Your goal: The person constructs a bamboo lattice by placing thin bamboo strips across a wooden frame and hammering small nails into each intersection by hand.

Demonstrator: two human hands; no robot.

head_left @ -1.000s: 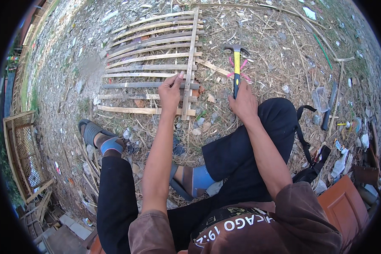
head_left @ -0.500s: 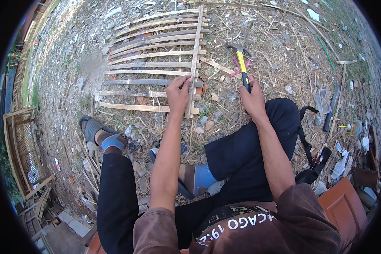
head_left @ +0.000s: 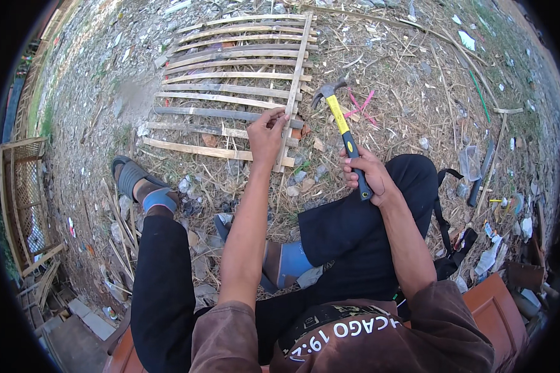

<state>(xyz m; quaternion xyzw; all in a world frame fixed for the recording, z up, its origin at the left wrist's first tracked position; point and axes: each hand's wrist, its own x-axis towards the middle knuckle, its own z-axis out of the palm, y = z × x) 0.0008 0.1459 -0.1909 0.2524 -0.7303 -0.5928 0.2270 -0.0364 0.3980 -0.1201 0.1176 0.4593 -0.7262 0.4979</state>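
A slatted panel of thin bamboo or wooden strips [head_left: 224, 76] lies on the ground ahead of me, with one long crosspiece [head_left: 297, 76] running over the strips' right ends. My left hand [head_left: 267, 133] is at the near part of this crosspiece, thumb and fingertips pinched together. Whatever sits between those fingertips is too small to make out. In my right hand [head_left: 366, 174] is a claw hammer [head_left: 339, 115] with a yellow and black handle, gripped near the handle's end. Its head points up and left, to the right of the crosspiece and apart from it.
Pink ribbon [head_left: 359, 107] lies beyond the hammer. On the right are a machete-like blade [head_left: 481, 174], a clear plastic container [head_left: 470, 163] and a black strap [head_left: 448, 231]. A lattice-filled wooden frame [head_left: 26, 199] stands at the left. Wood scraps and stones litter the ground.
The hammer has swung down and toward me, its head tilting left, and more of its handle shows around my right hand. My left hand stays pinched at the crosspiece.
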